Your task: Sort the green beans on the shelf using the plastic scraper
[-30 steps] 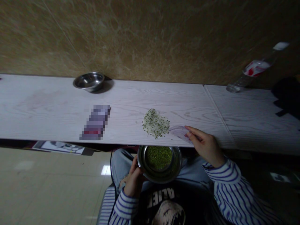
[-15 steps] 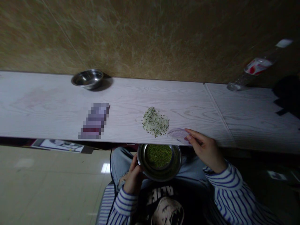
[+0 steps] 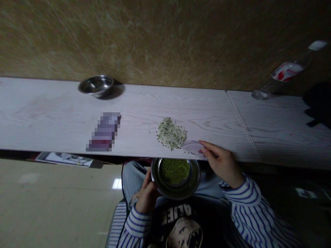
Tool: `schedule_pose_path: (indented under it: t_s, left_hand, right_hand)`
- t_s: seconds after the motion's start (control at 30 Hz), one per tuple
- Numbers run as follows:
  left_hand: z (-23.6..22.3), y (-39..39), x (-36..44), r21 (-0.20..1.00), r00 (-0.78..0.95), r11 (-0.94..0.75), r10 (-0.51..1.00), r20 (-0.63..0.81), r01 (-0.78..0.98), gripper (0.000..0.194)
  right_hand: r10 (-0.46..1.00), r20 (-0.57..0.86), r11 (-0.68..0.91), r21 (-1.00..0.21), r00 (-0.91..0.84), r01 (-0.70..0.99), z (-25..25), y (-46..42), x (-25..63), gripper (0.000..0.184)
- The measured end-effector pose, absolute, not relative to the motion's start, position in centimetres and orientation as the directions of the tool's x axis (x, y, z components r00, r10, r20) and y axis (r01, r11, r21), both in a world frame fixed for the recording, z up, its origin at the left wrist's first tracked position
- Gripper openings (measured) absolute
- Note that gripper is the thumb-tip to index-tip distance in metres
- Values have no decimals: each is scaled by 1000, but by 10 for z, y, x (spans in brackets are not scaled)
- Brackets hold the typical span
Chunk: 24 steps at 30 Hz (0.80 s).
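Note:
My left hand grips the left rim of a steel bowl, held below the table's front edge over my lap. Green mung beans cover the bottom of that bowl. A clear purplish protractor is pinched between the thumb and fingers of my right hand. Its curved side lies at the lower right edge of a pile of white grains mixed with green beans, which look like rice and mung beans. A few loose beans are scattered around the pile.
A second steel bowl stands by the wall at the back left. A blurred-out flat object lies on the white table left of the pile. At the right are a clear plastic bottle and a dark object.
My right hand has slid a little to the left with the protractor, bringing it up to the pile's edge. My left hand and the bowl have hardly moved.

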<state>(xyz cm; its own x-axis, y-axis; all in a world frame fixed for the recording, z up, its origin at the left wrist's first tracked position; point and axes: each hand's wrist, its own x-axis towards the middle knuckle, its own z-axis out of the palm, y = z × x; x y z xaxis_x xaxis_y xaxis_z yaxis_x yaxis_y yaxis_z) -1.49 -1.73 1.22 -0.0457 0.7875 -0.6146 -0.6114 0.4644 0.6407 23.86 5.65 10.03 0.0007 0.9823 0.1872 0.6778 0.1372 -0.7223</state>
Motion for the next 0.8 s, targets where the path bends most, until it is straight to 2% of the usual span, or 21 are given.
schedule_pose_path:
  t_s: [0.2, 0.47, 0.8]
  left_hand:
    - [15, -17, -15, 661, -44, 439, 813, -581, -609, 64]
    - [18, -16, -15, 635, -51, 450, 790, -611, -628, 70]
    - [16, -16, -16, 645, -48, 476, 782, -622, -599, 73]
  right_hand:
    - [975, 222, 176, -719, -18, 673, 100, 61, 237, 33]
    - [957, 267, 271, -677, -115, 684, 101, 68, 235, 32]
    - [963, 252, 248, -704, -93, 666, 95, 69, 239, 31]
